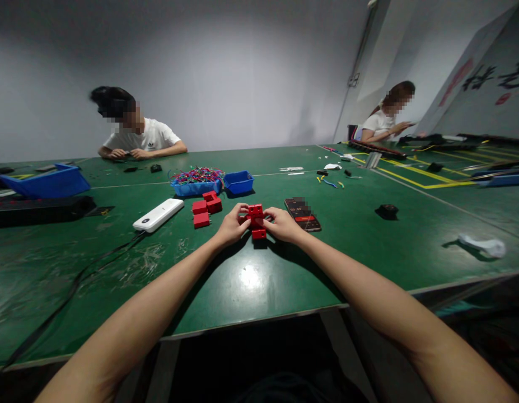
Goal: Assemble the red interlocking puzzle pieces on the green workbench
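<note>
Left hand: here it is, the left hand [230,226], fingers curled tight onto the left side of the red block cluster [255,220].
Right hand: the right hand [283,224] mirrors it, clamped on the cluster's right side, thumb up near the top piece.
Grip: both hands closed narrow on the same cluster, pinching it between them; no gap to speak of.
Red block cluster: sits just above the green table [251,280], dead centre between the hands, one small red piece poking out at its lower edge.
Loose red blocks: three or so loose red blocks [206,209] lie just left of the cluster, apart from it and untouched.
Blue trays: a blue tray of coloured wires [196,180] and a small blue tray [239,182] wait behind the cluster, well out of the hands' reach for now.
White device: a white device [158,215] with a cable lies left of the cluster, beyond the loose blocks.
Phone: a phone [303,214] rests just right of the cluster, screen lit.
Progress: my read is that it's partway, with several pieces joined in the hands and several more lying loose, so more joining looks left.
Hard to see: the fingers cover the cluster's sides, so how the pieces lock is hidden; the phone's screen is blurred.
Others: two people sit at the far side, well behind the cluster, hands on their own work.
</note>
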Demonstrator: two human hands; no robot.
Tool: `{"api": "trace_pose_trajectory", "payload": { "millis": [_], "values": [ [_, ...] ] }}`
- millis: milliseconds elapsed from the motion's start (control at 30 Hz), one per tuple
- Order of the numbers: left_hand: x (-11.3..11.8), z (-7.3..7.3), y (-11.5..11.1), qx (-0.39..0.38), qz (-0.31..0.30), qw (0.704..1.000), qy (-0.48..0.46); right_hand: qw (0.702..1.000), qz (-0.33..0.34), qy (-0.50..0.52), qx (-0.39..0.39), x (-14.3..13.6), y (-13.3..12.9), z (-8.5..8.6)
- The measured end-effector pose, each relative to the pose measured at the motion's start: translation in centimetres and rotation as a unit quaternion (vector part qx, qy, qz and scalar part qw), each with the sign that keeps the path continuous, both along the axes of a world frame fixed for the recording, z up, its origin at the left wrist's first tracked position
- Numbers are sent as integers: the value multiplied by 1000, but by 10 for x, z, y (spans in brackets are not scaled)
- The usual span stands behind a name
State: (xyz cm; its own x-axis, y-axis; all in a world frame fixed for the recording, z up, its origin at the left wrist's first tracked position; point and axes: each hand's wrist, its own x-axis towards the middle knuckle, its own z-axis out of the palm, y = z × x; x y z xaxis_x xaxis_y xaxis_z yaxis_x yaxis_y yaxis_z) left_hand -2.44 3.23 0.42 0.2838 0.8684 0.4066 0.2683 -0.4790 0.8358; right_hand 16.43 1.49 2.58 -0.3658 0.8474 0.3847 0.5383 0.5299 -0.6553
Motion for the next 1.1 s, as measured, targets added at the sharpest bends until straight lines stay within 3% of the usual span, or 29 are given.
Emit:
{"api": "trace_pose_trajectory", "payload": {
  "millis": [200,400,700,867,1100],
  "values": [
    [-1,6,1,-104,-84,984,-117,1000,-20,17,-16,0,2,-4],
    [1,11,-1,-182,-93,965,-163,999,-37,4,-11,1,5,-7],
    [2,15,-22,1,-151,988,-11,998,3,38,-56,0,8,-11],
    [2,11,-23,94,-104,984,109,999,-10,25,-45,-1,4,-6],
    [3,10,-19,124,-66,977,162,999,-32,-1,-39,-1,3,-5]
  ]
}}
